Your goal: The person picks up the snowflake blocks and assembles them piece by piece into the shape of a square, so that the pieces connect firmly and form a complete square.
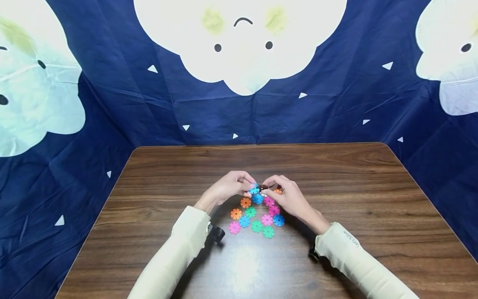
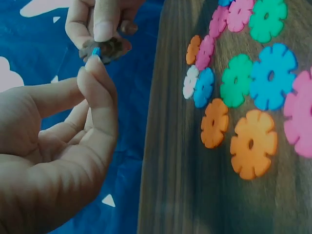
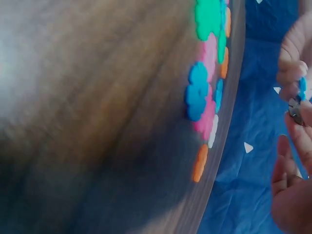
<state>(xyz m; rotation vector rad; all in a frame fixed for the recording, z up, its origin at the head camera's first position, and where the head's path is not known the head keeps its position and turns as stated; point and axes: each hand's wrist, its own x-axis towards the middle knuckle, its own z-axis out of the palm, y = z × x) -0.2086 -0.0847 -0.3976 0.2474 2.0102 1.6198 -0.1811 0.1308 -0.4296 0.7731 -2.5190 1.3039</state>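
My left hand (image 1: 228, 187) pinches a blue flower-shaped notched disc (image 1: 254, 189) between thumb and fingers, above the table. A brown disc (image 2: 116, 48) of the same kind is pinched by my right hand (image 1: 288, 197). The two discs meet edge to edge at an angle; in the left wrist view only a sliver of the blue one shows past the fingertips. How deep their notches sit in each other cannot be told. Below the hands lie several loose discs, among them an orange disc (image 1: 236, 214), a green disc (image 1: 268, 232) and a pink disc (image 1: 234, 227).
Partly behind my right hand in the head view is another orange disc (image 3: 200, 163). A white disc (image 2: 190, 82) lies beside a blue one. The wooden table (image 1: 168, 174) ends at a dark blue cloth (image 1: 254, 116) with white clouds.
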